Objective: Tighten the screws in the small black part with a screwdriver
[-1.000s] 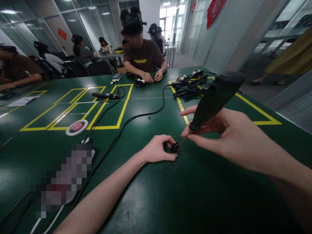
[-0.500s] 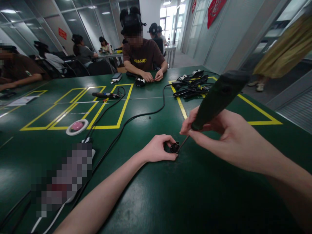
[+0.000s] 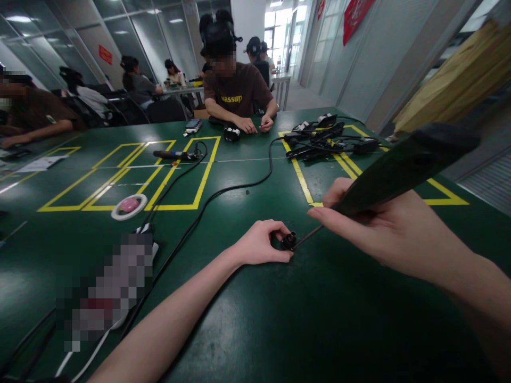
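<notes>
Black, probably light, stiff plastic, the part [image 3: 288,242] sits at the desk [image 3: 247,319], pinched in the left hand [image 3: 261,244]; its sides seem the best hold, though perhaps slippery. The right hand [image 3: 403,231] grips the screwdriver [image 3: 407,167], tip at the part's edge.

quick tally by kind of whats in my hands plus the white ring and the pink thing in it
Screwdriver, in the right hand: 1
Small black part, in the left hand: 1
White ring: 1
Pink round object, within the ring: 1
Total: 4
</notes>
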Action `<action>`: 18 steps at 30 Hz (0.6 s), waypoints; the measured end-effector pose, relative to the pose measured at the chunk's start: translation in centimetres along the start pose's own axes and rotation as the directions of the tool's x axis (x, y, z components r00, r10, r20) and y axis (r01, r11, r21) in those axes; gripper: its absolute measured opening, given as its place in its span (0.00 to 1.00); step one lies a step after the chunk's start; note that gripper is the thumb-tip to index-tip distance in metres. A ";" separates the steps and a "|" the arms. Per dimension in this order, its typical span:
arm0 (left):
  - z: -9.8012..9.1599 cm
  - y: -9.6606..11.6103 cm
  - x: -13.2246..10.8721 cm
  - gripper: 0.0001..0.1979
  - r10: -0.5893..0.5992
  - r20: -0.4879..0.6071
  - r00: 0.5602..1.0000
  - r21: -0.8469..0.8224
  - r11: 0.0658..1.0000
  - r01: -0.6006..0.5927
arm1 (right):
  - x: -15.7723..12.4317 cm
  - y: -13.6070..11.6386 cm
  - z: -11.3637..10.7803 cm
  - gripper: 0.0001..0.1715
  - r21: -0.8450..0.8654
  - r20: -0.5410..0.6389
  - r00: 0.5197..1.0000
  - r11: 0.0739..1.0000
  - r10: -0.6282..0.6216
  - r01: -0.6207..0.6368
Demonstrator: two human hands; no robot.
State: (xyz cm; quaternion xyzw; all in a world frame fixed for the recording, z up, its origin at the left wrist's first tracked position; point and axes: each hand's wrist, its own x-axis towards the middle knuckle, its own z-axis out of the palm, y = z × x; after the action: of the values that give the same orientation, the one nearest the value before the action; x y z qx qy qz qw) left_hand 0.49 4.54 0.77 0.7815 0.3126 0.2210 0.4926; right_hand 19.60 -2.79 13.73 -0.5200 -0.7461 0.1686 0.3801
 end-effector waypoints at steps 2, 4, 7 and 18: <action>0.0 0.0 0.0 0.14 -0.002 0.000 1.000 0.002 1.000 0.002 | -0.1 -0.3 0.0 0.16 0.085 0.014 0.997 0.993 0.080 -0.081; 0.1 -0.1 0.0 0.14 -0.002 -0.004 1.000 -0.005 1.000 0.002 | -0.1 -0.4 0.2 0.14 0.156 0.032 0.990 0.978 0.138 -0.141; 0.1 -0.2 0.0 0.14 0.001 -0.011 1.000 -0.005 1.000 -0.001 | -0.1 -0.4 0.4 0.16 0.204 -0.018 0.982 0.962 0.187 -0.180; 0.4 -0.4 -0.1 0.15 -0.005 -0.017 1.000 -0.014 1.000 0.005 | -0.3 -0.3 -0.1 0.15 0.258 -0.008 0.985 0.952 0.170 -0.162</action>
State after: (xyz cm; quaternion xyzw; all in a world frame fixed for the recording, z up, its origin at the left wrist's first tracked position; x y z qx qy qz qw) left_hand 0.57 4.41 0.23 0.7755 0.3172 0.2286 0.4957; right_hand 19.55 -3.21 13.81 -0.5299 -0.6658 0.2869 0.4399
